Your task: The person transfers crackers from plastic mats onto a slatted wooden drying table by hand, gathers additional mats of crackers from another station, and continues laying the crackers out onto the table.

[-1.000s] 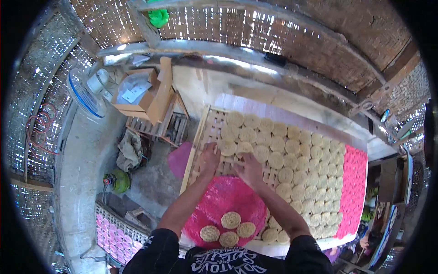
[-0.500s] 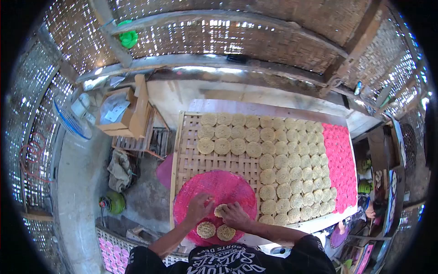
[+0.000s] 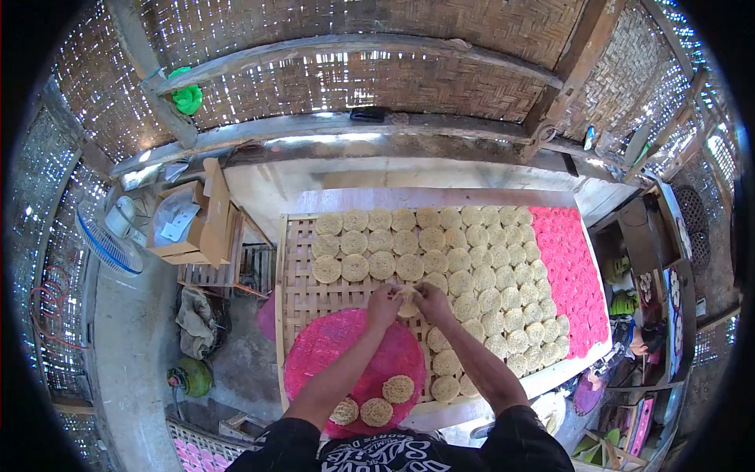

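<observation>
My left hand and my right hand pinch the near-side edges of a round beige cracker of tangled, noodle-like strands. They hold it over the woven bamboo rack, just beyond the far edge of a round pink tray. On the tray's near side lie several more beige crackers, one at the right and another beside it. Rows of the same beige crackers cover the rack's middle and right, close to my right hand. Bright pink crackers fill its right end.
At the left are a cardboard box on a wooden stand, a fan and a green gas cylinder. Another rack with pink rounds lies lower left. What looks like part of another person shows at the right.
Both hands have moved from over the pink tray forward and right to the rack, bringing a cracker with them. The view has shifted, and three crackers now show on the tray.
</observation>
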### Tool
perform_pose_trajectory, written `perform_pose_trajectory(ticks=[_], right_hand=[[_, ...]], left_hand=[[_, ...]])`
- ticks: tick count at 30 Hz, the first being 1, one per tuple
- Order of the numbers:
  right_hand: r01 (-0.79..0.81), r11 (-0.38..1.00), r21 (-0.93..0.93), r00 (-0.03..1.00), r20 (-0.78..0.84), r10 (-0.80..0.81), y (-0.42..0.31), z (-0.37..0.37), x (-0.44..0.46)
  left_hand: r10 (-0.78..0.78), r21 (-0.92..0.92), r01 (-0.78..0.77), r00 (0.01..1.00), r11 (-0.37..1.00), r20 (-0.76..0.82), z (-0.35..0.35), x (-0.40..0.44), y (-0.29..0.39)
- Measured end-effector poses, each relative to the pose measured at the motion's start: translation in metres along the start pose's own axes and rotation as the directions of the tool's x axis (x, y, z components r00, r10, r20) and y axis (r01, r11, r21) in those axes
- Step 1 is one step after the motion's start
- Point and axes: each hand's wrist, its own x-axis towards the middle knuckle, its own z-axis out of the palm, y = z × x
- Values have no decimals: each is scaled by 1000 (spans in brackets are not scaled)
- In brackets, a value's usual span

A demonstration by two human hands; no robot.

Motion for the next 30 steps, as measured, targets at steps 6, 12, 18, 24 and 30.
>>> perform_pose_trajectory(ticks=[6,12,18,24,30], right_hand=[[94,888,-450,978,-127,-168,16,4,25],[190,818,-543,981,62,-186,-39,-8,-47],[663,654,-364,714,569,-407,-25,4,-193],[737,409,-538,676,577,-459,-13,18,-208],[152,917,-369,924,383,1,-29,9,-180]], left_hand=[[24,270,19,987,963,-156,27,26,-2],[256,233,-231,963,945,-82,-27,-13,10],[409,249,-480,866,841,287,-87,-135,-8],[459,187,-670,659,719,596,-75,-178,-11],[463,172,-641,690,748,557,-63,-170,-16]])
